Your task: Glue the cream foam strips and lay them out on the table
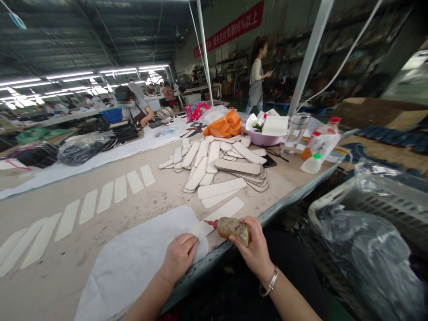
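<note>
My right hand is wrapped round a glue bottle with brownish contents, its red nozzle pointing left over a pale strip. My left hand has its fingers curled together at the strip's near end, on a white cloth; what they grip, if anything, is hidden. Beyond the hands lies a heap of pale rounded strips, with a neat stack at its right side. Several separate strips form a slanting row on the left of the table.
An orange bag, a pink basin, a clear flask and a small white bottle stand along the back right. A plastic crate with grey bags is right of the table. One person sits at the back left; another stands beyond.
</note>
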Demonstrator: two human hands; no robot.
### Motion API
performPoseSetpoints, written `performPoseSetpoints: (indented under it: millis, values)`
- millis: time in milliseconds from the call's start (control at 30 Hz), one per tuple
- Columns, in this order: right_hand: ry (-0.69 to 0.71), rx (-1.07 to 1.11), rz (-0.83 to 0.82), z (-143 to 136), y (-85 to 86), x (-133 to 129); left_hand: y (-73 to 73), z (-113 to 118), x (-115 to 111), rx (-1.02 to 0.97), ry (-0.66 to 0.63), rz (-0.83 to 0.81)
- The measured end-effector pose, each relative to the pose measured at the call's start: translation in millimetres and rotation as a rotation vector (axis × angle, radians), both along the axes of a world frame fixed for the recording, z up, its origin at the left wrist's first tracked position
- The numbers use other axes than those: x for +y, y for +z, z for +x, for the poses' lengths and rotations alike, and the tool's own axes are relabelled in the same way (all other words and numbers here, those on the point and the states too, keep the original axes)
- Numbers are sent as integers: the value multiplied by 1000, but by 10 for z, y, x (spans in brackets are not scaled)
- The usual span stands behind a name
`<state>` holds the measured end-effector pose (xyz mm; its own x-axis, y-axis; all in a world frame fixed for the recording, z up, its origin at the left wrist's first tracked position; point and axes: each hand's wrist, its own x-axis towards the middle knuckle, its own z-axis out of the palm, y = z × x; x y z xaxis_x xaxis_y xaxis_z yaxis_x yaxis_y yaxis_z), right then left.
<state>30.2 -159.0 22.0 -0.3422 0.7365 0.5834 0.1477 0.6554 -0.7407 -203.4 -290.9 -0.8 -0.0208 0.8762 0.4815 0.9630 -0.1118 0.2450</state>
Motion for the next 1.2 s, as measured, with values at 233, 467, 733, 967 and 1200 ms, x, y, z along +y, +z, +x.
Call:
performPoseSetpoints:
  millis: [233,467,733,967,1200]
  values:
    - [140,-30,-39,-126,-1,-108,22,15,-1,-28,3,-49]
    - [146,-71,-38,62,36,-142,27,17,-7,-13,0,-70]
    - [-260,-130,37,405,41,71,19,3,-5,-28,-6,-57]
    - [-365,-133,104,326,53,118,17,1,10,-16,-34,-16]
    - [-6,-96,-5,128,-3,-45,3,-4,35,15,-57,35]
